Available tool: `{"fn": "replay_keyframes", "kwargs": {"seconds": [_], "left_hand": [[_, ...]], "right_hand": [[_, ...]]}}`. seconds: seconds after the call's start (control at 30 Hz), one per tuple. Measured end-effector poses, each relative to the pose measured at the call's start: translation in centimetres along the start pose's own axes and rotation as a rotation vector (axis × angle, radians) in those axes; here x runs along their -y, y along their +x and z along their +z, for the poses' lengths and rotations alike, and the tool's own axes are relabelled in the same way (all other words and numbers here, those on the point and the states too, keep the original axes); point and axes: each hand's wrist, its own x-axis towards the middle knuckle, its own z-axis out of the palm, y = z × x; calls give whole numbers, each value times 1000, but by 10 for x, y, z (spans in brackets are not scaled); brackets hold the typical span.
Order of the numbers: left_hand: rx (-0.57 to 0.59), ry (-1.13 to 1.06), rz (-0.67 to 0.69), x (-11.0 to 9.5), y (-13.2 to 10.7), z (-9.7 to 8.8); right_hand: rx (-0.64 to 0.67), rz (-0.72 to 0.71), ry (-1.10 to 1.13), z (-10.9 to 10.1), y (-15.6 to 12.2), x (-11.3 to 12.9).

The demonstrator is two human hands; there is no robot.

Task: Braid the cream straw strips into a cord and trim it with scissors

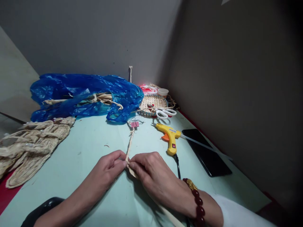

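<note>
Braid [130,145]: matt, straw-like fibre. Bag [82,82]: glossy, crinkled plastic. Glue gun [172,135]: smooth plastic. Slippers [39,154]: rough fibre.

Dim, soft shadows; right wall [232,82] darkest

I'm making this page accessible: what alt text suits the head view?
The left hand and right hand pinch a pale braid that stretches to a pink block on a pale green table. A yellow glue gun and flat black device lie to the right, a blue plastic bag behind and woven pieces at left.
</note>
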Motion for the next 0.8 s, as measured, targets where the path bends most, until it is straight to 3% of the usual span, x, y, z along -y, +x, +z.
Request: {"fn": "replay_keyframes", "kwargs": {"seconds": [0.2, 0.4, 0.57, 0.67, 0.8], "left_hand": [[-70, 140, 24, -1, 2, 3], [-22, 29, -41, 2, 1, 1], [-30, 44, 1, 3, 1, 1], [-9, 54, 20, 3, 1, 2], [-9, -17, 11, 4, 3, 0]], "right_hand": [[39, 8, -69, -2, 5, -6], [61, -9, -12, -5, 5, -9], [3, -15, -68, -3, -3, -4], [-14, -165, -154, 5, -8, -2], [25, -430, -436, 16, -11, -6]]}}
